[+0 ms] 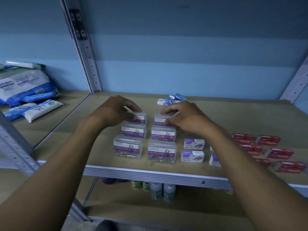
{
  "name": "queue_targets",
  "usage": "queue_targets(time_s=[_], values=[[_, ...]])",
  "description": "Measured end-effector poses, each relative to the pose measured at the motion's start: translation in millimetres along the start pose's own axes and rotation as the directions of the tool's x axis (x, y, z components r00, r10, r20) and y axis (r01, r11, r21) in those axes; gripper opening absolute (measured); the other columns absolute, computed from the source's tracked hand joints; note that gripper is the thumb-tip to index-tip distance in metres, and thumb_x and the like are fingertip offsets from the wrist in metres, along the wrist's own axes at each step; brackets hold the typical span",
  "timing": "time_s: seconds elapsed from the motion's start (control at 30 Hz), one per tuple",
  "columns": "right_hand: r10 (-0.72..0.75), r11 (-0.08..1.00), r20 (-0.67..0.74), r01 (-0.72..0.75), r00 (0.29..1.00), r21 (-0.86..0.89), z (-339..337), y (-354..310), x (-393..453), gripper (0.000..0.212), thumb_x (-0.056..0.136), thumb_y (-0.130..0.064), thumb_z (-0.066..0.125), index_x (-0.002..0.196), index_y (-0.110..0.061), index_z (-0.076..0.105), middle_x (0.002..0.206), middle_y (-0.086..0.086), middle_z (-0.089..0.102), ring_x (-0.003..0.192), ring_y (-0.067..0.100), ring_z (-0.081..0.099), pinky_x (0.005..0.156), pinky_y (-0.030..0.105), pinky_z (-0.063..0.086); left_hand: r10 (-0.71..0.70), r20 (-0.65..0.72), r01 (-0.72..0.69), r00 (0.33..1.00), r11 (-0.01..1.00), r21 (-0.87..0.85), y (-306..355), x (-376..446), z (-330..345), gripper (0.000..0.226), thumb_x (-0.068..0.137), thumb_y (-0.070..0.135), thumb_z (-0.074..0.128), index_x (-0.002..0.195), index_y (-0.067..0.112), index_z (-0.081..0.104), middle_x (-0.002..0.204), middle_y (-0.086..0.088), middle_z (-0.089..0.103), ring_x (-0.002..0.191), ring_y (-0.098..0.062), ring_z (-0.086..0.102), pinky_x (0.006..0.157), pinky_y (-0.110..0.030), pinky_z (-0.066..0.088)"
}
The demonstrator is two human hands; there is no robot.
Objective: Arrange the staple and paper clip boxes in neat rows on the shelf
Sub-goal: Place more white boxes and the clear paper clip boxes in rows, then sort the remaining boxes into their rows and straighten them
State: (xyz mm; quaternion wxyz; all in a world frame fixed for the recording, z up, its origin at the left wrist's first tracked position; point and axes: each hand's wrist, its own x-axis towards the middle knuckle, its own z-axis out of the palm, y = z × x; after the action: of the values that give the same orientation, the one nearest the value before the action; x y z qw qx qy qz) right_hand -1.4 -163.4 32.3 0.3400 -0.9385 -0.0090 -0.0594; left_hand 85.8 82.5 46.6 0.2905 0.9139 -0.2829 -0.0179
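Several clear paper clip boxes with purple labels stand in two columns on the wooden shelf (pixel 233 117). My left hand (pixel 115 112) grips the rear left paper clip box (pixel 140 118) between thumb and fingers. My right hand (pixel 186 117) grips the rear right paper clip box (pixel 160 120) the same way. In front of them stand the middle boxes (pixel 133 131) and the front boxes (pixel 161 151). White and purple staple boxes (pixel 193 150) sit to the right, partly hidden by my right forearm. Red staple boxes (pixel 268 140) lie further right.
A loose heap of blue and white staple boxes (pixel 173 99) lies at the back of the shelf. Plastic packets (pixel 25 90) fill the neighbouring shelf on the left beyond a metal upright (pixel 85 47). Bottles (pixel 163 190) stand on the shelf below.
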Motion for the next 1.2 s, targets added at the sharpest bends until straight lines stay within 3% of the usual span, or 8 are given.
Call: queue_targets(time_s=[0.13,0.37,0.53,0.83,0.97,1.1,1.2], values=[[-0.002,1.0,-0.004,0.001,1.0,-0.018,-1,2,1,0.033,0.085,-0.021,0.078,0.117,-0.03,0.073,0.112,-0.015,0.07,0.074,-0.022,0.052,0.061,-0.005,0.034,0.005,-0.008,-0.005,1.0,1.0,-0.02,0,0,1,0.021,0.081,0.017,0.078,0.097,0.03,0.077,0.099,0.017,0.073,0.089,-0.004,0.067,0.071,-0.015,0.047],[-0.004,0.999,0.008,0.004,1.0,-0.044,-1,1,1,0.033,0.087,-0.026,0.076,0.119,-0.034,0.072,0.117,-0.016,0.069,0.081,-0.018,0.051,0.062,0.0,0.036,0.01,0.003,-0.01,1.0,1.0,-0.015,3,0,3,0.021,0.083,0.018,0.076,0.1,0.031,0.077,0.1,0.015,0.073,0.09,-0.005,0.067,0.069,-0.018,0.047],[-0.003,0.999,0.006,0.003,1.0,-0.047,0,1,0,0.033,0.087,-0.028,0.075,0.12,-0.034,0.072,0.119,-0.014,0.069,0.083,-0.015,0.052,0.066,0.002,0.034,0.021,-0.003,-0.021,1.0,1.0,-0.007,2,-1,4,0.021,0.084,0.018,0.075,0.098,0.033,0.077,0.103,0.015,0.073,0.091,-0.006,0.066,0.078,-0.025,0.05],[0.008,0.999,0.0,-0.008,1.0,-0.037,1,2,0,0.032,0.086,-0.031,0.076,0.117,-0.038,0.072,0.115,-0.014,0.069,0.09,-0.011,0.055,0.07,0.007,0.037,0.019,0.015,-0.019,1.0,1.0,0.005,2,0,4,0.021,0.086,0.019,0.073,0.1,0.033,0.076,0.106,0.016,0.072,0.095,-0.008,0.065,0.079,-0.025,0.05],[0.018,1.0,0.003,-0.018,1.0,0.011,-1,1,-4,0.03,0.087,-0.043,0.072,0.117,-0.043,0.07,0.111,-0.021,0.067,0.091,-0.015,0.055,0.071,0.008,0.037,0.01,0.018,-0.01,1.0,1.0,0.017,3,0,4,0.016,0.085,0.027,0.072,0.098,0.037,0.075,0.104,0.019,0.072,0.094,-0.007,0.065,0.084,-0.031,0.054],[0.028,0.998,-0.121,-0.022,0.992,0.051,-17,6,-5,0.023,0.092,-0.044,0.062,0.113,-0.042,0.072,0.109,-0.021,0.068,0.096,-0.005,0.06,0.07,0.007,0.036,0.023,-0.01,-0.022,1.0,1.0,0.014,11,-5,2,0.018,0.086,0.042,0.069,0.102,0.036,0.073,0.107,0.019,0.071,0.094,-0.003,0.065,0.086,-0.032,0.053],[0.066,0.998,-0.236,-0.066,0.969,0.009,-34,19,-3,0.023,0.094,-0.033,0.061,0.113,-0.036,0.073,0.111,-0.013,0.069,0.1,0.006,0.06,0.069,0.006,0.036,0.061,-0.027,-0.059,0.998,0.997,0.055,22,-4,-4,0.024,0.086,0.044,0.068,0.106,0.033,0.073,0.107,0.018,0.07,0.095,-0.003,0.064,0.078,-0.021,0.048]])
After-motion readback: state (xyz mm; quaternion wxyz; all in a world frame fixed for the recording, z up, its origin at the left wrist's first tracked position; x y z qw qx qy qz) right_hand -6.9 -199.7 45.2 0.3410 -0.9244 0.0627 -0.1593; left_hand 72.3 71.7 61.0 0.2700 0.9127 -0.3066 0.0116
